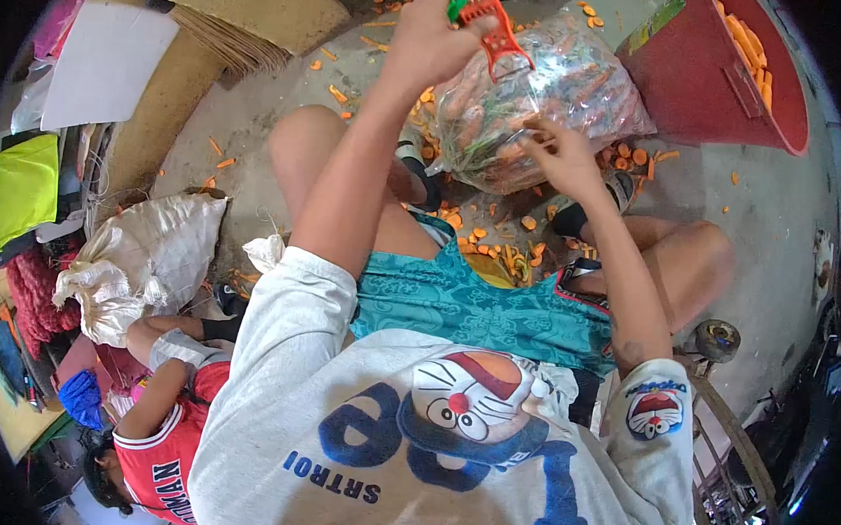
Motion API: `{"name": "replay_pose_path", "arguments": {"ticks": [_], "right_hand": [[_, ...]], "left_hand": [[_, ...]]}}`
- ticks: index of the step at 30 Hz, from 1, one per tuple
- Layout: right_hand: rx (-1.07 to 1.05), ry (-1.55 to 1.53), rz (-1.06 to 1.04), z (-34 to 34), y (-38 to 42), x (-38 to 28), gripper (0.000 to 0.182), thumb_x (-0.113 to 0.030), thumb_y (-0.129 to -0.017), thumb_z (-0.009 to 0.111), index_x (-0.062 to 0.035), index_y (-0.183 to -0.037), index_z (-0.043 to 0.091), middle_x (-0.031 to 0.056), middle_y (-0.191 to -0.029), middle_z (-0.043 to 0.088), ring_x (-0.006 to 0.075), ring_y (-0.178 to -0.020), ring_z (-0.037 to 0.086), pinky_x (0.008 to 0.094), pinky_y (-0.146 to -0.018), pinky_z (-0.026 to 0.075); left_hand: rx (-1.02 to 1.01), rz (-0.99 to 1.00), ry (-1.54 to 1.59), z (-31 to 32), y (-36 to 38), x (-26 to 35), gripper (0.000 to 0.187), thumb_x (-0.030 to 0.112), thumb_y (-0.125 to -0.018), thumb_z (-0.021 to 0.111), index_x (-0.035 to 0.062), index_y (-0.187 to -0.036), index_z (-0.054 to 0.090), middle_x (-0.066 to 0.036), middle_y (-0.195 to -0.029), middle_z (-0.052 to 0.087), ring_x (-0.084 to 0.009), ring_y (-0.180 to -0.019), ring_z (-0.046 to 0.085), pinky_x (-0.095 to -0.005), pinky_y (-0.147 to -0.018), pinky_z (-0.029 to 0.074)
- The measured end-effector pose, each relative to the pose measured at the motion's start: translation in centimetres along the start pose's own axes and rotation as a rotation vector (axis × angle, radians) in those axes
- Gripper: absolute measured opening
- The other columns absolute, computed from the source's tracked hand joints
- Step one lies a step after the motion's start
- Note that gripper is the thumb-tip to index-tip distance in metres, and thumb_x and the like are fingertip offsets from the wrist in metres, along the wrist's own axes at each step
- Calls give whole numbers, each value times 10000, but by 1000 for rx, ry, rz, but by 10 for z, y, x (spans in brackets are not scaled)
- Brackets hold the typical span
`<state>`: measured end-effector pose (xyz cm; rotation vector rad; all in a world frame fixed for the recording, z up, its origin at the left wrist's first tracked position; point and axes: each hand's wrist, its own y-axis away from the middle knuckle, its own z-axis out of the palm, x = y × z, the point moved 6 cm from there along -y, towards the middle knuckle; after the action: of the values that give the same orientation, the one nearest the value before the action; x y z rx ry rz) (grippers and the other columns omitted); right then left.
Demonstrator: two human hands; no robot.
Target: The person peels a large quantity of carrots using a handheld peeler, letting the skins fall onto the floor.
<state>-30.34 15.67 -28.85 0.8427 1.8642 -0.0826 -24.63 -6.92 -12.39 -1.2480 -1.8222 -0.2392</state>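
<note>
My left hand (432,37) is raised at the top middle, its fingers closed on an orange peeler (494,33) with a green part at its upper end. The peeler's blade end points down over a clear plastic bag (563,75) full of unpeeled carrots with bits of green stalk. My right hand (567,161) is at the near side of that bag. Its fingers are stretched out and a little apart, fingertips overlapping the plastic, with nothing seen in them.
A red bin (677,76) holding peeled carrots tilts at upper right. Carrot slices (474,235) and scraps litter the floor between my feet. At left lie a white woven sack (154,258) and a person in a red jersey (158,458). A metal frame (734,441) stands at right.
</note>
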Motion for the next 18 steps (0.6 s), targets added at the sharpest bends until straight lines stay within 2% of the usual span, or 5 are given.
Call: {"name": "replay_pose_path", "arguments": {"ticks": [3,4,8,15,18], "right_hand": [[150,773,-104,35,-22,17,593,-392,-861,785,-91,-1348,630,196,-1484,509,331,-1278,566,468,-1062,479],[68,811,-45,39,-20,-3,722,-456,-835,791,-175,-1452,543,127,-1651,265,367,-1484,316,602,-1163,351],[74,909,-26,75,-53,37,820,-413,-794,823,-211,-1495,449,130,-1623,267,361,-1549,165,722,-1136,284],[170,803,44,81,-35,27,537,-340,-798,823,-132,-1258,640,135,-1563,349,392,-1493,268,631,-1121,349],[392,96,-160,81,-23,40,361,-284,-877,737,-3,-1103,715,173,-1211,655,333,-1172,608,467,-990,468]], "left_hand": [[2,-82,22,4,-3,-26,341,327,-907,755,59,-1110,700,-138,-917,729,-223,-813,682,-383,-759,524],[-1,-77,24,5,-2,-26,341,327,-907,755,59,-1110,700,-138,-917,729,-223,-813,682,-383,-759,524],[-122,-79,-126,17,11,-29,373,302,-917,722,13,-1144,659,-215,-951,713,-326,-867,700,-417,-777,522],[-203,-54,-324,29,19,-55,357,222,-876,658,-8,-1148,658,-279,-1026,700,-455,-988,676,-493,-838,526],[-476,-171,-400,56,28,-71,363,220,-818,633,-27,-1078,687,-295,-1018,706,-450,-1006,685,-535,-879,543]]}}
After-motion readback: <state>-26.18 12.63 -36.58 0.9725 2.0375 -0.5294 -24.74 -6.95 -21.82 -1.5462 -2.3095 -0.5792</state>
